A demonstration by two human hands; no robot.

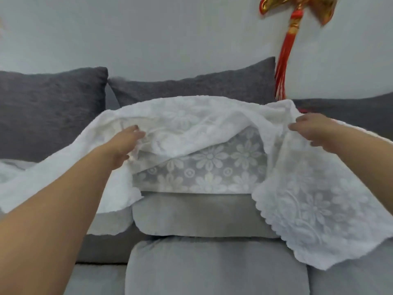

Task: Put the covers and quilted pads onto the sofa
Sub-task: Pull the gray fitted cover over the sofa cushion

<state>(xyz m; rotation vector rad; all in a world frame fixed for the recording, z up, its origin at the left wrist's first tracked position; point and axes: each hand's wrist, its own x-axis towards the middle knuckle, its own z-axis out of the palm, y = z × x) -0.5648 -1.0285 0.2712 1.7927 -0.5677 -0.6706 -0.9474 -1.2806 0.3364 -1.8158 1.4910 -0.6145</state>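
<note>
So the cover (191,133) was draped across the middle seat cushion (197,216) of the sofa (212,271), with back cushions (191,88) right behind it. Left hand (125,145) held its left side, right hand (314,130) its right. A tassel ornament (287,52) hung on the wall (148,35) behind, toward the right.

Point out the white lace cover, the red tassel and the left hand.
white lace cover (212,158), head view, flower-patterned middle.
red tassel (284,67), head view, hanging strands.
left hand (127,143), head view, back of hand.
</note>
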